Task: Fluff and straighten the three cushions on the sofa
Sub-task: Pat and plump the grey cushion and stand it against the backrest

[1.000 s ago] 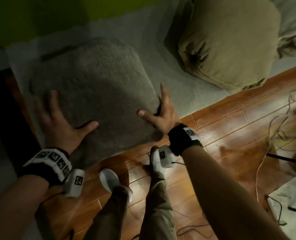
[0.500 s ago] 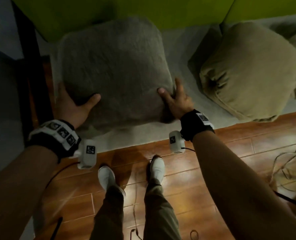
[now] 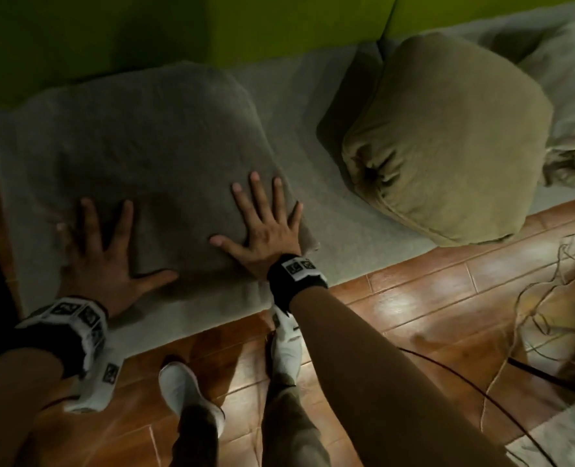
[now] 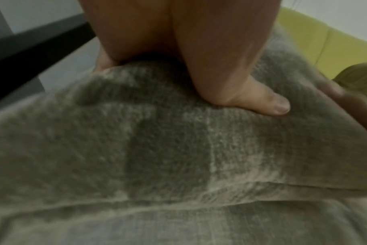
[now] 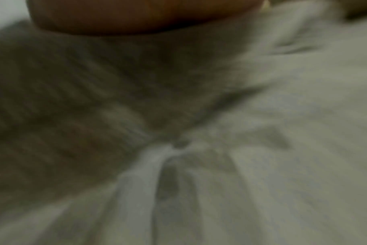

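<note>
Since a second ago, your left hand (image 3: pixel 105 264) and right hand (image 3: pixel 265 230) have shifted from the grey cushion's (image 3: pixel 137 146) sides onto its front, fingers spread flat, pressing it against the sofa's (image 3: pixel 313 203) green backrest. Next comes the tan cushion (image 3: pixel 447 139) alongside.

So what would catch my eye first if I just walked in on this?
Two bare hands, the left hand and right hand, pressed flat with fingers spread on a fuzzy grey cushion at the sofa's left end. To its right sits a plump tan cushion, against the bright green sofa back.
</note>
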{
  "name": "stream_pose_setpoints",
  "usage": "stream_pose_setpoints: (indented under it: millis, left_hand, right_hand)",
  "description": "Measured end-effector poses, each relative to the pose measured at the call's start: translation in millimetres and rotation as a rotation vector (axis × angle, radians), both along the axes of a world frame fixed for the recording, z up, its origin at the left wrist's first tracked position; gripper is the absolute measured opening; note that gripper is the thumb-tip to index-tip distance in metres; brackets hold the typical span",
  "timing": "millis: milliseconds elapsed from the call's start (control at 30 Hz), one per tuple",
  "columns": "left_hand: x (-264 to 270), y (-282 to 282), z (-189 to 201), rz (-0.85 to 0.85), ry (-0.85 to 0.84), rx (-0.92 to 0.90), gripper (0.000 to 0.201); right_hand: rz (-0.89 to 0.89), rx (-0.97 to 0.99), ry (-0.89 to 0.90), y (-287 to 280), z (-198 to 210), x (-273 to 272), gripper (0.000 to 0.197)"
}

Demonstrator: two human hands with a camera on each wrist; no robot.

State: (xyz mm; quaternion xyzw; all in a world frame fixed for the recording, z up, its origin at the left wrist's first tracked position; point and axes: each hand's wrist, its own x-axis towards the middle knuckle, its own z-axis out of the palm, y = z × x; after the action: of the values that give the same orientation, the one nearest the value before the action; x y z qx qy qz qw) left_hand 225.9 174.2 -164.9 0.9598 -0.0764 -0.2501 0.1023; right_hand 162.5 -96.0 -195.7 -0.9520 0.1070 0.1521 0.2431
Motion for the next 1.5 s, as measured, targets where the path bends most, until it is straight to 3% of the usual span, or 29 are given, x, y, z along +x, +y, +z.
stream_pose_setpoints:
  millis: [133, 233, 333, 400, 500, 567, 600, 667, 733, 800, 967, 1133, 1200, 1267, 1333, 1400, 1500]
  left_hand:
    - [4.6, -2.7, -18.6, -0.042, 0.012, 0.027, 0.134]
    - [2.5, 0.8, -12.5, -0.030, -0.006, 0.004, 0.133]
    - [-8.6, 13.4, 12.5, 0.097, -0.083, -0.188, 0.125]
    - [-22.4, 36.3, 20.5, 0.237, -0.166, -0.384, 0.104]
    - [-52.3, 80.5, 16.6, 0.486, -0.132, -0.374, 0.071]
    - [-68.4, 85.6, 18.7, 0.745, 0.027, -0.352, 0.058]
    - [-74.4, 82.2, 21.8, 0.885, 0.040, -0.468, 0.048]
    - [-83.3, 77.7, 25.6, 1.000, 0.158, -0.737, 0.039]
    - [-91.9, 69.0, 32.5, 1.118, 0.254, -0.814, 0.019]
    - [-101.7, 64.5, 39.8, 1.226, 0.240, -0.838, 0.019]
    - [-111.2, 70.4, 35.7, 1.161, 0.040, -0.759, 0.016]
    - [-117.1, 72.6, 22.8, 1.202, 0.106, -0.658, 0.017]
    - [-123.7, 76.8, 20.5, 1.166, 0.128, -0.564, 0.025]
    - [-128.8, 75.6, 29.9, 1.033, 0.053, -0.391, 0.041]
    - [-124.7, 60.5, 50.8, 0.836, -0.109, -0.265, 0.058]
    - [-106.1, 33.0, 77.8, 0.638, -0.215, -0.228, 0.064]
    - [-67.7, -17.2, 83.8, 0.396, -0.302, -0.202, 0.068]
  right_hand:
    - [-0.017, -0.061, 0.195, -40.7, -37.9, -48.5, 0.089]
    - [-0.002, 0.016, 0.194, -68.0, -26.9, -63.6, 0.079]
    - [-0.287, 0.320, 0.114, -84.8, -9.9, -76.9, 0.054]
    - [-0.556, 0.653, 0.083, -87.5, 1.6, -87.7, 0.040]
    - [-0.760, 0.887, 0.068, -87.7, 16.6, -88.0, 0.023]
    - [-0.786, 0.846, 0.070, -91.4, 22.6, -80.9, 0.016]
    - [-0.773, 0.792, 0.079, -95.4, 22.3, -77.5, 0.018]
    - [-0.698, 0.675, 0.118, -103.1, 24.9, -71.5, 0.031]
    - [-0.621, 0.605, 0.171, -110.0, 29.4, -68.6, 0.041]
    - [-0.579, 0.559, 0.196, -113.8, 37.8, -67.4, 0.036]
    - [-0.530, 0.447, 0.135, -114.5, 41.9, -70.0, 0.023]
    - [-0.410, 0.199, 0.217, -106.4, 17.3, -80.6, 0.011]
    - [-0.249, 0.013, 0.037, -95.2, 31.5, -77.1, 0.043]
    - [0.032, -0.116, -0.281, -71.5, 67.0, -62.8, 0.057]
    - [0.316, -0.115, -0.455, -31.1, 106.3, -37.4, 0.059]
    - [0.458, -0.115, -0.446, 11.6, 128.3, 0.1, 0.062]
    - [0.450, -0.232, -0.265, 43.0, 110.6, 59.7, 0.070]
